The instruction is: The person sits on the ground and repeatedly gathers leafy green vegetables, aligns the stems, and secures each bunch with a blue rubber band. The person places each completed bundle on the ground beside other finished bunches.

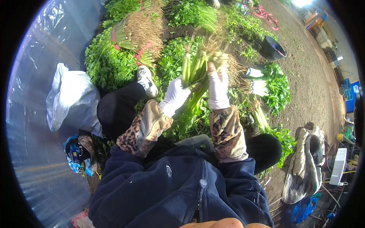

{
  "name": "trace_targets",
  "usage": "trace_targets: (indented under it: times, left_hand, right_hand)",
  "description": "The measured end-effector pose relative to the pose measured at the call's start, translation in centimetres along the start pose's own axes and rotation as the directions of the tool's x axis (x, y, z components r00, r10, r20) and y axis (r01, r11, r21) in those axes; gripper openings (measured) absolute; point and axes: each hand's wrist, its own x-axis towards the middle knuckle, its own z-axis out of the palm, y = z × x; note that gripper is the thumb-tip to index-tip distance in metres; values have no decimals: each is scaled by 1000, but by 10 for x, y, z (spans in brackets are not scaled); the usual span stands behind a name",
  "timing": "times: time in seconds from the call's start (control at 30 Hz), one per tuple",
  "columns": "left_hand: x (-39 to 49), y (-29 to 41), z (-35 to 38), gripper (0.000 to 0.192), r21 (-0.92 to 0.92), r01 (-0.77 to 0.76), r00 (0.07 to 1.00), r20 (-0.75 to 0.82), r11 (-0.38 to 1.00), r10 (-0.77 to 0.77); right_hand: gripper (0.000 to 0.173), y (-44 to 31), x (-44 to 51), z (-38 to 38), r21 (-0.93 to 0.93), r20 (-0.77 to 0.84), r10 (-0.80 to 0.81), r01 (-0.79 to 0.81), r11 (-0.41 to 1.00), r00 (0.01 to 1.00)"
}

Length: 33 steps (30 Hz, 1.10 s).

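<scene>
In front of me my left hand [177, 92], in a white glove, grips several green celery stalks [196, 68], root ends pointing away from me and leaves hanging toward my lap. My right hand [218, 88], in a white glove that leaves the thumb tip bare, is closed around the right side of the same bundle, just below the roots. Blurred brown roots [212, 42] fan out at the top. Below and around my hands lie loose celery leaves [185, 126]. The fingers behind the stalks are partly hidden.
Celery bundles with red ties [114, 37] are stacked at the upper left. White-wrapped bundles [259, 87] lie at the right, below a black bucket [272, 48]. A white bag [72, 97] stands by my left knee, near plastic sheeting [37, 114]. Another person's gloved hand [215, 4] shows at the top.
</scene>
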Motion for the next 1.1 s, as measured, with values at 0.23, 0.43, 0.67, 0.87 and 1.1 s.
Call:
trace_targets:
  times: [0.23,0.43,0.67,0.87,1.1]
  left_hand:
    - [3,-27,-12,29,-3,-70,991,-117,998,70]
    - [14,-7,-20,40,651,-15,932,-266,759,246]
    - [4,-19,-17,60,483,-191,961,-84,855,263]
    - [7,-18,-31,38,-138,88,996,-1,987,-89]
    - [5,-23,-19,81,691,-147,977,-13,708,215]
  right_hand:
    - [30,0,-1,2,155,-133,21,0,988,991]
    - [40,-13,15,-57,6,-308,145,-150,989,940]
    - [45,-36,10,-9,-205,40,212,-200,958,976]
    - [18,1,39,-101,-220,-329,42,-119,968,944]
    - [31,-10,16,-34,-245,28,142,-131,961,989]
